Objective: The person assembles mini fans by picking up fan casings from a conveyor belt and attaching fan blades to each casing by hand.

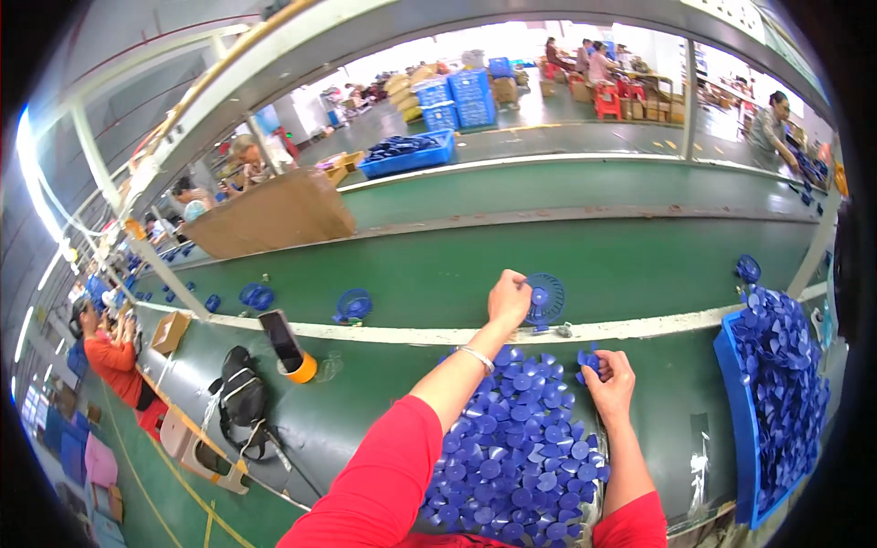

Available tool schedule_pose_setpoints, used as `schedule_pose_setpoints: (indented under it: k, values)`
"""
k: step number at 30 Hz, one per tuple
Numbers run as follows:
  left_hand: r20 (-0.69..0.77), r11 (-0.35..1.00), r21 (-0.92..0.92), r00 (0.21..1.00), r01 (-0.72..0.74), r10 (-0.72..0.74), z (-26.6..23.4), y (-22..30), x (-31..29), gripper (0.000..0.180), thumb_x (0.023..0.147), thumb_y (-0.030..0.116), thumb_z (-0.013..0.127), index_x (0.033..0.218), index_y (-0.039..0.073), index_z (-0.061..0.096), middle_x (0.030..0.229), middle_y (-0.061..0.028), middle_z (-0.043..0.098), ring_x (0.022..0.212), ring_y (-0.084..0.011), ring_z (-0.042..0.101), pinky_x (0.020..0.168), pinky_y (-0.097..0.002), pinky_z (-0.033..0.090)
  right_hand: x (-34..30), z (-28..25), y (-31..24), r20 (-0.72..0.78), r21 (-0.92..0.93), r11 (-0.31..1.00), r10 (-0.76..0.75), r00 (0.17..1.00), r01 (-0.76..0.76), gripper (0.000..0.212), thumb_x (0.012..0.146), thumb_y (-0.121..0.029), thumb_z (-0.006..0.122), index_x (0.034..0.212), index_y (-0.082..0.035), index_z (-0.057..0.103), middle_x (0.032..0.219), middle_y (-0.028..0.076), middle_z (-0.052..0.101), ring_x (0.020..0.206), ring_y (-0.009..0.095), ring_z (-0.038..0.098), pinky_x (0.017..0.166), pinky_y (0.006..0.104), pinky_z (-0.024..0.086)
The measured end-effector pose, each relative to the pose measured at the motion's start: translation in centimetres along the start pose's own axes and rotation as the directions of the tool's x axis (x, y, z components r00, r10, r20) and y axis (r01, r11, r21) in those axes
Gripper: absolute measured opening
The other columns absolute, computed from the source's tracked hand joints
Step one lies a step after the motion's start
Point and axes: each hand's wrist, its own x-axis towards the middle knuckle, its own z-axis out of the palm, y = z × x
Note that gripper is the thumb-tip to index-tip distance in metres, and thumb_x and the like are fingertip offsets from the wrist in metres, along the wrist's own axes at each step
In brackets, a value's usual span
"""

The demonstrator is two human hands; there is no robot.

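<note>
My left hand (508,300) reaches over the white rail, its fingers closed at the left rim of a round, slatted blue fan housing (546,300) on the green belt. Nearer to me, my right hand (611,382) pinches a small blue fan blade (588,363) between thumb and fingers. Between my forearms spreads a large heap of blue fan blades (516,447) on the work table. A small metallic part (565,330) lies on the rail beside the housing. The fingertips of my left hand are partly hidden.
A blue crate (742,425) piled with blades stands at the right. On the left are a phone (281,340) on an orange roll (301,369) and a black bag (243,395). More housings (353,306) lie along the belt (429,274). Several people work around the line.
</note>
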Motion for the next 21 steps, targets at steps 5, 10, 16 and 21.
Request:
schedule_pose_setpoints:
  k: [5,10,16,21]
  values:
    - [0.049,0.871,-0.484,0.996,0.092,-0.077,-3.5,2.3,-5.8,0.028,0.08,0.027,0.059,0.084,-0.001,0.062,0.073,-0.0076,0.062,0.068,-0.0142,0.056,0.062,-0.03,0.043,-0.4,-1.0,-4.0,-0.135,0.003,0.97,-0.242,0.961,0.244,0.033,0.064,-0.001,0.068,0.096,-0.001,0.059,0.083,0.01,0.053,0.071,0.022,0.054,0.064,0.0308,0.046]
    - [0.352,0.504,-0.792,0.932,0.346,-0.087,-6.2,3.5,-12.9,0.021,0.089,0.027,0.053,0.092,0.007,0.055,0.082,0.0017,0.054,0.07,-0.0068,0.052,0.058,-0.024,0.044,-1.0,-1.1,-9.0,-0.096,-0.186,0.797,-0.597,0.797,0.575,0.038,0.063,-0.009,0.071,0.099,-0.003,0.059,0.087,0.012,0.053,0.082,0.029,0.051,0.075,0.0399,0.04]
    - [0.212,0.682,-0.721,0.976,0.119,0.053,-7.4,4.4,-17.1,0.028,0.092,0.029,0.05,0.105,0.004,0.051,0.088,-0.0017,0.051,0.081,-0.0079,0.047,0.07,-0.0236,0.04,-2.2,-0.7,-11.1,0.12,-0.163,0.703,-0.682,0.721,0.692,0.038,0.062,-0.012,0.071,0.096,-0.002,0.059,0.085,0.01,0.053,0.082,0.029,0.05,0.079,0.0424,0.037]
    - [0.133,0.803,-0.593,0.976,-0.062,0.173,-7.2,4.0,-17.8,0.029,0.086,0.018,0.058,0.108,0.0,0.05,0.099,-0.0096,0.057,0.092,-0.0165,0.053,0.082,-0.0297,0.043,-2.4,-0.7,-11.0,0.12,-0.151,0.7,-0.688,0.716,0.698,0.04,0.059,-0.013,0.072,0.096,-0.002,0.059,0.085,0.01,0.053,0.083,0.03,0.05,0.081,0.043,0.037]
